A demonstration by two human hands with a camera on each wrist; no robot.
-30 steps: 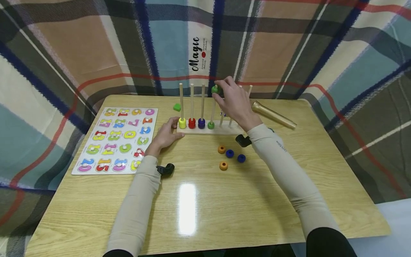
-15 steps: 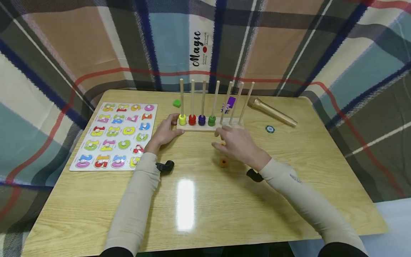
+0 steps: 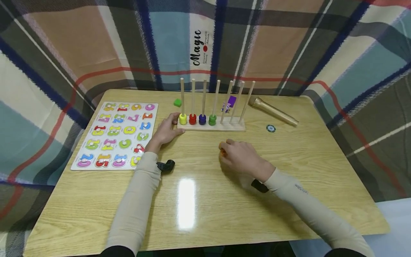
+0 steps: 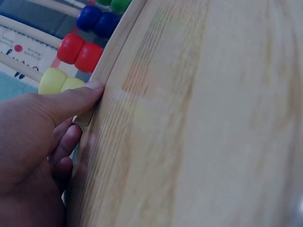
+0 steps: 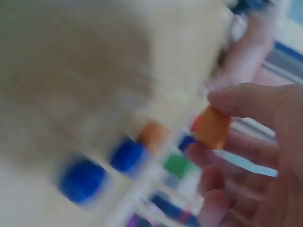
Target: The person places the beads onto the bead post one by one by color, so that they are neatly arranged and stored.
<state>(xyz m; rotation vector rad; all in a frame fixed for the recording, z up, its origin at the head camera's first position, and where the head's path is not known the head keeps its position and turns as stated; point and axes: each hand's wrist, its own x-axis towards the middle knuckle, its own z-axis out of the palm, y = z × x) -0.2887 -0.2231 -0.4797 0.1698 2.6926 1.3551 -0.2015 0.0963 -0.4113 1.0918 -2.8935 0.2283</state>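
A wooden peg rack (image 3: 229, 126) with several upright pegs stands at mid-table. Yellow (image 3: 183, 119), red (image 3: 192, 119), blue (image 3: 202, 119) and green (image 3: 212, 120) beads sit low on its four left pegs. My left hand (image 3: 171, 127) grips the rack's left end; in the left wrist view its thumb (image 4: 75, 100) presses the base beside the yellow beads (image 4: 59, 80). My right hand (image 3: 226, 150) is low over the table in front of the rack and pinches an orange bead (image 5: 211, 126). Another orange bead (image 5: 154, 135) and two blue beads (image 5: 127, 156) lie loose beneath it.
A number puzzle board (image 3: 117, 134) lies at the left. Behind the rack are a green block (image 3: 177, 102) and a purple piece (image 3: 231, 101). A gold cylinder (image 3: 274, 111) and a small round token (image 3: 270, 128) lie at the right. Plaid cloth surrounds the table.
My right hand let a green bead drop down the fourth peg, then came down to the loose beads and pinched an orange one. The left hand stayed at the rack.
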